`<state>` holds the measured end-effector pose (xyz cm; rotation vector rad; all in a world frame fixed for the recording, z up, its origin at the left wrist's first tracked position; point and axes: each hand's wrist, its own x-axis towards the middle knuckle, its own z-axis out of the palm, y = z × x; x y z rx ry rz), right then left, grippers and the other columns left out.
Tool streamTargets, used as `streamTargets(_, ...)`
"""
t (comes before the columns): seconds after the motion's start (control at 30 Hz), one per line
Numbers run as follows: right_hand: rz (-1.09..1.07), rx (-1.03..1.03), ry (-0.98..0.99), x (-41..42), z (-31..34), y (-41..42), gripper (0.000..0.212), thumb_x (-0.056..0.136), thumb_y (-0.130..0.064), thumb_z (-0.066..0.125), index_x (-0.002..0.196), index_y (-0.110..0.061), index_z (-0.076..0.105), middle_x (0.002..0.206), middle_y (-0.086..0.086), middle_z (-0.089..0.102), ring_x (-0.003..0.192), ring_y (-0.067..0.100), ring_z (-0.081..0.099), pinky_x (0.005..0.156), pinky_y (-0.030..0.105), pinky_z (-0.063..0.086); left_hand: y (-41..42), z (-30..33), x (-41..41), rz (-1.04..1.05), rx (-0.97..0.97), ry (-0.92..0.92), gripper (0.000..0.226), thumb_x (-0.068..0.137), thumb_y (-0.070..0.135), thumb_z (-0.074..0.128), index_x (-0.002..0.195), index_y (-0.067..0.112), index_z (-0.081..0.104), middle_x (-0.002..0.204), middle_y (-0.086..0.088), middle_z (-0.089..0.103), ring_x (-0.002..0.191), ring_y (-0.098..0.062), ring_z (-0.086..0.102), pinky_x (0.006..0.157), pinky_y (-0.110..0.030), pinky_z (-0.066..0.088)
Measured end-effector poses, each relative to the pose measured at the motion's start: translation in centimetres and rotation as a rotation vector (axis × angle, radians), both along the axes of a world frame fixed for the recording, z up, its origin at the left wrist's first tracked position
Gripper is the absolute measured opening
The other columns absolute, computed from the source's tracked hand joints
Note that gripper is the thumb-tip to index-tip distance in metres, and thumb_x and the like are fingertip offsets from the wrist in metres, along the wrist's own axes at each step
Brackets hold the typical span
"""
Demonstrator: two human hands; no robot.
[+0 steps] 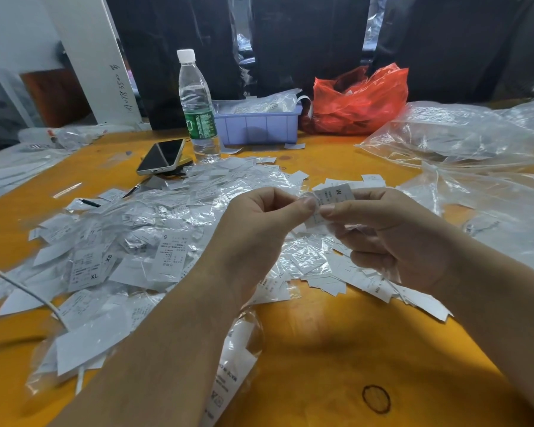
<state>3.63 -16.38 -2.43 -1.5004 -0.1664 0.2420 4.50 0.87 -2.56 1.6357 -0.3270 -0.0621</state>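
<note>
On the orange desk: 2 hands, 1 M label

Across the whole lower view runs an orange desk (336, 349), scuffed, w/ 1 dark ring mark near the front edge. Behind it dark garments (305, 41) hang as the bg, and 1 white panel (87, 57) leans at far left. Clear bags (463, 134), at least 2, lie crumpled over the desk's right side. Centre-left sits 1 big heap (154, 229) of white size labels & clear sleeves, too many to count; S, XS & XL are readable on some.

Along the back edge:
- 1 red bag (361, 100)
- 1 lilac bin (256, 127) just left of it, w/ packets inside
- 1 water bottle (198, 103), upright, white cap, green wrap, just beside the bin's left end
- 1 phone (162, 155), screen up, just left of the bottle

1 white cable (22, 288) crosses the heap's left edge.

Left hand (259, 229) & right hand (392, 235) meet above the heap's right part. Btwn them is 1 M label (330, 197), held off the desk. Left thumb & forefinger pinch its near-left edge, and right thumb & forefinger are clamped on its right side. The remaining fingers of both hands are curled.
</note>
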Motion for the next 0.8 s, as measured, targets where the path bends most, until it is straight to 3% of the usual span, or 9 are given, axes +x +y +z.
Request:
streamTargets(0.13, -0.044, -0.001, -0.012, 0.0, 0.0, 0.0, 0.038, 0.064, -0.022, 0.072, 0.093, 0.001, 0.062, 0.066, 0.012, 0.037, 0.042, 0.009, 0.022, 0.033, 0.017, 0.021, 0.0, 0.0, 0.0, -0.01, -0.013, 0.026, 0.016, 0.085, 0.024, 0.07, 0.074, 0.014, 0.064, 0.049, 0.013, 0.049, 0.044, -0.003, 0.04, 0.047, -0.015, 0.035)
streamTargets(0.23, -0.092, 0.014, -0.016, 0.2, 0.0, -0.2, 0.048, 0.063, -0.02, 0.072, 0.102, 0.007, 0.062, 0.067, 0.012, 0.033, 0.041, 0.009, 0.02, 0.035, 0.018, 0.018, 0.0, 0.1, 0.2, -0.024, -0.024, 0.057, 0.013, 0.089, 0.012, 0.065, 0.076, 0.014, 0.067, 0.052, 0.009, 0.052, 0.047, -0.005, 0.041, 0.046, -0.017, 0.037)
streamTargets(0.4, -0.045, -0.004, -0.008, 0.0, 0.0, -0.1, 0.037, 0.067, -0.019, 0.07, 0.098, -0.003, 0.058, 0.062, 0.009, 0.032, 0.041, 0.01, 0.017, 0.034, 0.017, 0.017, 0.0, -0.1, 0.2, -0.005, 0.008, 0.026, 0.015, 0.088, 0.01, 0.064, 0.074, 0.014, 0.066, 0.051, 0.009, 0.051, 0.046, -0.005, 0.041, 0.045, -0.016, 0.036)
streamTargets(0.6, -0.054, 0.013, 0.018, 0.1, -0.1, -0.1, 0.041, 0.07, -0.02, 0.07, 0.102, 0.004, 0.062, 0.057, 0.004, 0.044, 0.036, 0.006, 0.02, 0.034, 0.015, 0.018, 0.1, -0.2, 0.5, 0.046, 0.03, 0.03, 0.017, 0.086, 0.017, 0.07, 0.069, 0.018, 0.065, 0.049, 0.013, 0.05, 0.044, -0.001, 0.042, 0.048, -0.016, 0.036)
streamTargets(0.8, -0.106, 0.008, 0.041, 0.1, 0.0, -0.2, 0.018, 0.08, -0.022, 0.068, 0.09, -0.007, 0.063, 0.061, 0.004, 0.053, 0.035, 0.006, 0.022, 0.033, 0.015, 0.02, 1.3, -0.2, 1.4, 0.297, 0.148, 0.017, 0.014, 0.087, 0.024, 0.069, 0.074, 0.017, 0.067, 0.055, 0.011, 0.059, 0.057, -0.01, 0.048, 0.056, -0.026, 0.038)
